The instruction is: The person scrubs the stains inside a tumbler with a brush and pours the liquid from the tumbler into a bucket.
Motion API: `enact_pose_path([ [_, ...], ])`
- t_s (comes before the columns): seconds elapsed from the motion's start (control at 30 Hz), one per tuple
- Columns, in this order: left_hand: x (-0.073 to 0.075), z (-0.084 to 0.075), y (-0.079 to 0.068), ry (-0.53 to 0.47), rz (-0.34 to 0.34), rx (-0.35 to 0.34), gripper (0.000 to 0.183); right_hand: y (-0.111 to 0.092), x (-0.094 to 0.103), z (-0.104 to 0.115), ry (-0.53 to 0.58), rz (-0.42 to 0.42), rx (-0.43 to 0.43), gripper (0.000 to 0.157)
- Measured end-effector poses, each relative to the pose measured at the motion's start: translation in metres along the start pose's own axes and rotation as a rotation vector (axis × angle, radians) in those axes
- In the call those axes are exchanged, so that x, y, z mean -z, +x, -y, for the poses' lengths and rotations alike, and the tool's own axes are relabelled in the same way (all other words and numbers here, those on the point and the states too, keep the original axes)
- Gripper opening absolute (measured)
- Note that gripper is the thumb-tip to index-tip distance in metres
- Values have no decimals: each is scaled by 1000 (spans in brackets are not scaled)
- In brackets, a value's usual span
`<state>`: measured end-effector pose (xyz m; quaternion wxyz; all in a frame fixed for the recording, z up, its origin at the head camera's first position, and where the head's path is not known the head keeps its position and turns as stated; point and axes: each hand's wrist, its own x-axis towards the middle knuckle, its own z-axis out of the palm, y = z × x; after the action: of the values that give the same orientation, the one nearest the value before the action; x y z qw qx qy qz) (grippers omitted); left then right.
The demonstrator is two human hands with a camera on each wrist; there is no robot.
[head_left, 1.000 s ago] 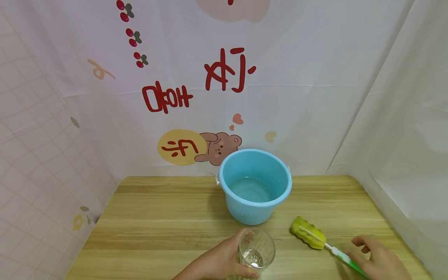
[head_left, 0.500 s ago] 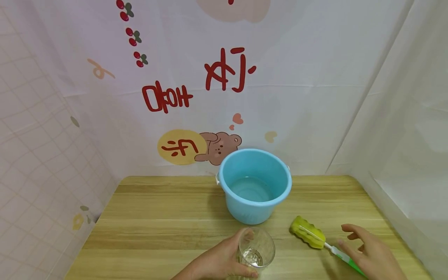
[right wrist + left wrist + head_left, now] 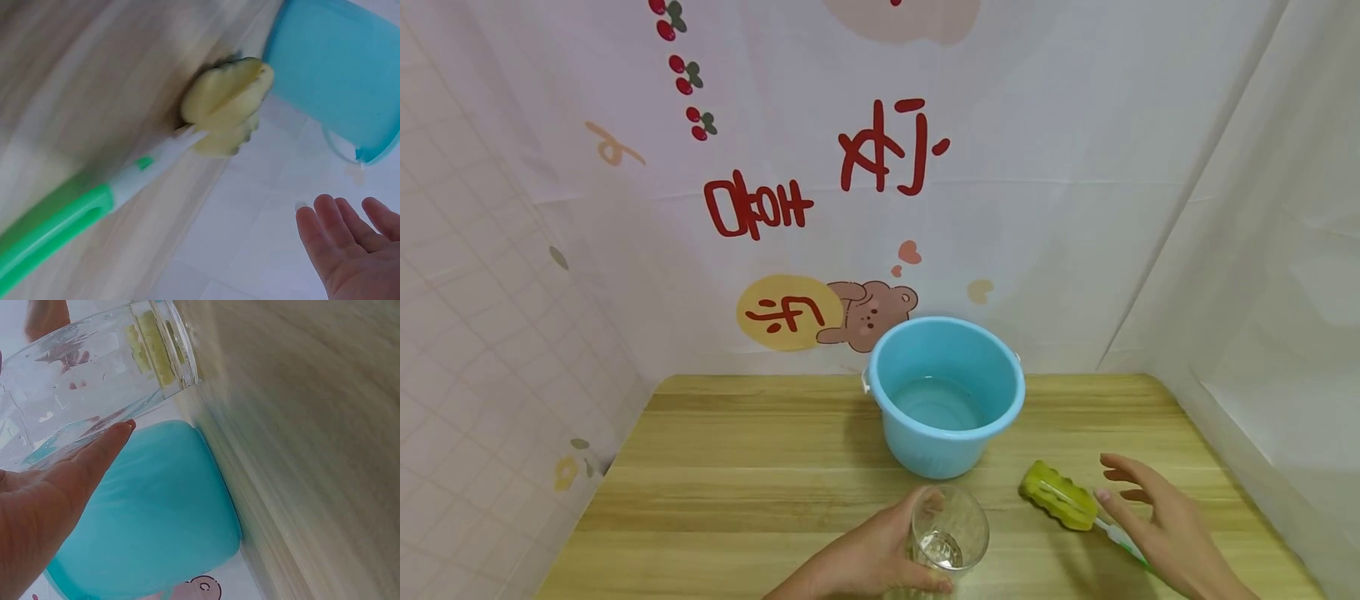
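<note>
My left hand (image 3: 880, 554) grips a clear drinking glass (image 3: 951, 521) near the table's front, fingers and thumb wrapped round its side. In the left wrist view the glass (image 3: 94, 369) stands on the wood. A sponge bottle brush (image 3: 1060, 495), with a yellow-green head and a green and white handle, lies on the table to the right. Above its handle hovers my right hand (image 3: 1165, 529), fingers loosely extended and holding nothing. In the right wrist view the brush head (image 3: 228, 106) and green handle (image 3: 56, 234) lie apart from the fingers (image 3: 337, 225).
A light blue bucket (image 3: 940, 454) with some water in it stands behind the glass, towards the back of the wooden table (image 3: 737, 475). Printed white cloth (image 3: 1037, 250) hangs behind the table and along both sides.
My right hand has moved left and forward over the brush handle, towards the sponge head. The left hand and the glass keep their place, and the brush lies where it was.
</note>
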<state>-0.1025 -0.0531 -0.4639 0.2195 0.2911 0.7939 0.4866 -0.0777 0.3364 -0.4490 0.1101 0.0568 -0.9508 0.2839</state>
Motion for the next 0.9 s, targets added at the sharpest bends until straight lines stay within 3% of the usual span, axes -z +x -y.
enact_pose_path([
  [0.27, -1, -1, 0, -5, 0, 14, 77, 10, -5, 13, 37, -27, 35, 47],
  [0.6, -1, -1, 1, -36, 13, 27, 77, 27, -9, 33, 160, -2, 49, 47],
  [0.9, 0, -1, 1, -27, 3, 17, 77, 45, -14, 48, 196, -1, 92, 47],
])
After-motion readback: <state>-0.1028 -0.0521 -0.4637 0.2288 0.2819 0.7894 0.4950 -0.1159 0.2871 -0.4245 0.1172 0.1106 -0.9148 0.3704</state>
